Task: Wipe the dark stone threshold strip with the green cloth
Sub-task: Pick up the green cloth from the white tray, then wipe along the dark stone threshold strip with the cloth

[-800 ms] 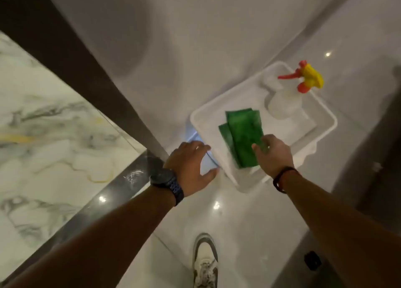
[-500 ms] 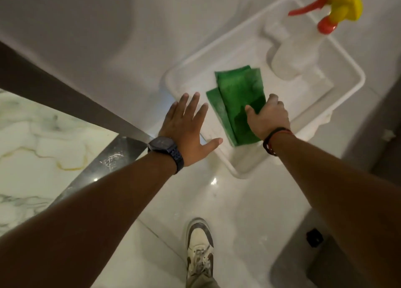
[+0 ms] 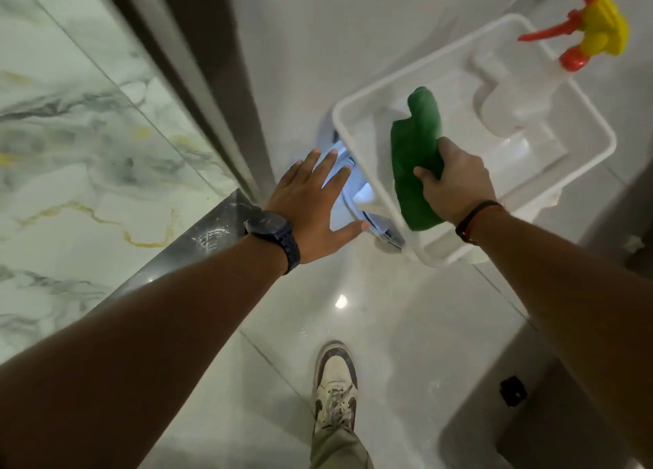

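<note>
My right hand (image 3: 456,182) grips the green cloth (image 3: 415,143), which hangs folded and lifted above the white plastic tray (image 3: 371,106). My left hand (image 3: 311,200), a dark watch on its wrist, is spread flat with fingers apart just left of the tray's near corner, holding nothing. The dark stone threshold strip (image 3: 183,249) runs diagonally from beside my left wrist down to the lower left, partly hidden under my left forearm.
A spray bottle (image 3: 530,90) with a yellow and red trigger head stands in the tray's far right. Marble flooring (image 3: 70,150) lies left of the strip, and a dark door frame (image 3: 183,62) rises behind it. My shoe (image 3: 334,380) rests on the white floor tile below.
My right hand has closed on the green cloth and raised it off the tray floor. My left hand has stayed spread beside the tray. The view has swung closer, showing more of the threshold strip.
</note>
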`<state>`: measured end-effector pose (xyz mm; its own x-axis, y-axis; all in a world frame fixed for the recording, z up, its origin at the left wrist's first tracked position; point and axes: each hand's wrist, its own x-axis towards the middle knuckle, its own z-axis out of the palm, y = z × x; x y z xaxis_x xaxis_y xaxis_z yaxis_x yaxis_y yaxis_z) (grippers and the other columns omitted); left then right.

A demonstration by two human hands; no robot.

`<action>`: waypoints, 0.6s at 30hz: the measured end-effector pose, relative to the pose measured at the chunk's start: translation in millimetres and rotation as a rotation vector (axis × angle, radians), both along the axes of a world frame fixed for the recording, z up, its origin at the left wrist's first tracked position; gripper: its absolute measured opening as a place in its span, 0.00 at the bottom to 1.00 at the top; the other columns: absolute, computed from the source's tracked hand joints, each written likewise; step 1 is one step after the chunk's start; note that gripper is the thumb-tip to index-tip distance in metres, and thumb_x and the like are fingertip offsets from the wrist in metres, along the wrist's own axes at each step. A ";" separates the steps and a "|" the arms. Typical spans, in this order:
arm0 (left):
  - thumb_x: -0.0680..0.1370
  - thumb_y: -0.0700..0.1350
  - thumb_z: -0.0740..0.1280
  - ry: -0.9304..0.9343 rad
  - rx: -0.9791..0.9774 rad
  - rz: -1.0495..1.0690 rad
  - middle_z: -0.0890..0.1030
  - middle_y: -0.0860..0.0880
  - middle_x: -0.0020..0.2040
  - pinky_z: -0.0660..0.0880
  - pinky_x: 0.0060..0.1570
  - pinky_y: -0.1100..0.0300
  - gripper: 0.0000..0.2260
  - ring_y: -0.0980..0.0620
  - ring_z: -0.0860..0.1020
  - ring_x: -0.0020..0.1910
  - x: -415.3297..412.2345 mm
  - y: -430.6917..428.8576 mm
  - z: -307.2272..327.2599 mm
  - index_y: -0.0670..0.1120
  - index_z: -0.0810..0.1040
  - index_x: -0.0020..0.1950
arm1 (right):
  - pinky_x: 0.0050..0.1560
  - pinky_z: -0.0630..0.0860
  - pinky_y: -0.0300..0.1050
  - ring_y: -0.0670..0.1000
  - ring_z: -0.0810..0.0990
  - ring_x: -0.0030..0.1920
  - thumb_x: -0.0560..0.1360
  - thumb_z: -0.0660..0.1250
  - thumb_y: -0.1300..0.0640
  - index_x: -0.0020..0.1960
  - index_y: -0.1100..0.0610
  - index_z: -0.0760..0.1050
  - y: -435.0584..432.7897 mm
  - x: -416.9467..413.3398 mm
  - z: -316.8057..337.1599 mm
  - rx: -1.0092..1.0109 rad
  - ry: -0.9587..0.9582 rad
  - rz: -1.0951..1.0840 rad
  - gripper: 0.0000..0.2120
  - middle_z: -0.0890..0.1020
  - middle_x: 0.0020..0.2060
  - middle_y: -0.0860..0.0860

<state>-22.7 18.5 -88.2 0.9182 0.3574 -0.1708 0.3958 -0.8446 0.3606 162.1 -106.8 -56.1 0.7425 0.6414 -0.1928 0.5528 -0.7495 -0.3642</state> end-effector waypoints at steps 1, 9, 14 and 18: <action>0.73 0.69 0.57 0.014 -0.005 0.016 0.55 0.45 0.79 0.49 0.74 0.49 0.38 0.44 0.50 0.77 -15.0 2.8 2.3 0.48 0.58 0.76 | 0.44 0.76 0.58 0.65 0.77 0.44 0.75 0.64 0.56 0.53 0.61 0.69 3.0 -16.4 6.2 0.038 -0.038 0.064 0.11 0.79 0.45 0.61; 0.73 0.69 0.56 0.168 -0.071 0.346 0.58 0.45 0.78 0.52 0.74 0.49 0.37 0.44 0.54 0.76 -210.1 19.0 -51.9 0.48 0.58 0.76 | 0.37 0.69 0.48 0.61 0.77 0.38 0.74 0.66 0.60 0.48 0.63 0.71 45.2 -198.9 -23.9 0.225 0.096 0.284 0.07 0.79 0.38 0.61; 0.73 0.69 0.55 0.293 -0.153 0.643 0.53 0.46 0.79 0.49 0.74 0.49 0.38 0.45 0.49 0.77 -321.5 15.7 -168.8 0.50 0.53 0.77 | 0.52 0.74 0.51 0.63 0.78 0.53 0.73 0.68 0.58 0.57 0.61 0.73 104.7 -276.7 -151.1 -0.026 0.389 0.278 0.14 0.81 0.52 0.61; 0.73 0.70 0.53 0.336 -0.121 0.782 0.48 0.47 0.80 0.46 0.75 0.47 0.40 0.45 0.45 0.77 -376.4 7.6 -271.6 0.50 0.46 0.78 | 0.50 0.75 0.46 0.59 0.80 0.51 0.72 0.71 0.59 0.54 0.61 0.77 155.8 -300.6 -252.0 0.037 0.500 0.351 0.12 0.83 0.50 0.59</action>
<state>-399.1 26.1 -359.9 0.3094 0.8282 -0.4673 0.9500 -0.2481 0.1895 -138.4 49.0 -308.1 0.3110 0.8443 -0.4365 0.5196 -0.5356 -0.6657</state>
